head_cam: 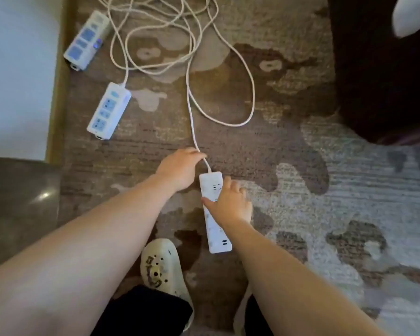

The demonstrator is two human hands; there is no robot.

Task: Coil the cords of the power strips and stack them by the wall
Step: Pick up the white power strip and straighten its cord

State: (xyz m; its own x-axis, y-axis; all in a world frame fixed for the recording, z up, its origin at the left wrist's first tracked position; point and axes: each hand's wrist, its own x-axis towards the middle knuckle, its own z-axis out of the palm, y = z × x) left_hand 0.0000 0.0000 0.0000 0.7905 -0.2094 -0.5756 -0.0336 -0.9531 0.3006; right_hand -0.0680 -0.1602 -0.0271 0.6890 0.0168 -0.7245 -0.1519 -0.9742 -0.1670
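Power strips lie on the patterned carpet (289, 146): the nearest strip (215, 212) sits under our hands, a second strip (108, 111) lies to the far left, and a third strip (86, 40) lies farther still, close to the white wall (17, 76). Our right hand (229, 204) grips the nearest strip across its body, thumb on its left edge. Our left hand (178, 168) closes around the cord (192, 112) just where it leaves the strip. The rest of that cord runs away from us into a loose tangle with the other cords. We judge coiling is only starting. We should hold the strip steady and draw the cord in hand over hand, making even loops. We should pull gently, since a snag could drag the other strips. A beige shoe (161, 267) stands near us.
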